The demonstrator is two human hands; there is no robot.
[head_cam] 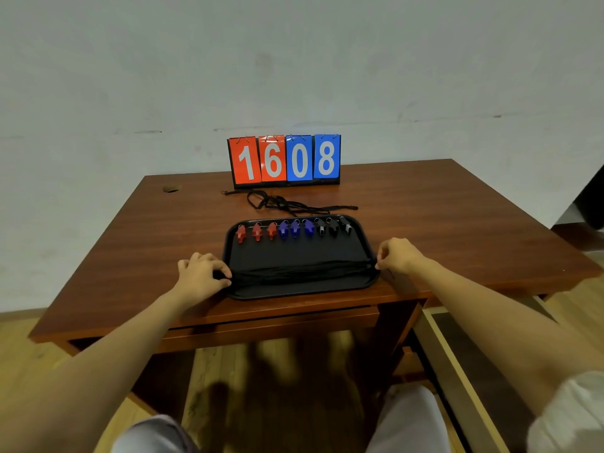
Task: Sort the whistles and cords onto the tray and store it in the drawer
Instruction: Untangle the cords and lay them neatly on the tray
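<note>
A black tray (pixel 294 291) lies at the desk's front edge. Along its far side stands a row of whistles: three red (pixel 257 231), three blue (pixel 294 228) and three black (pixel 332 226). A bundle of black cords (pixel 300 272) stretches straight across the tray's near part. My left hand (pixel 202 273) pinches the bundle's left end at the tray's left rim. At the right rim, my right hand (pixel 397 255) pinches the bundle's right end. Behind the tray, more black cords (pixel 287 204) lie tangled on the desk.
A flip scoreboard (pixel 285 160) reading 1608 stands at the back of the brown desk (pixel 441 207), against the wall. A small brown object (pixel 171 189) lies at the far left. An open drawer (pixel 457 371) juts out at the lower right.
</note>
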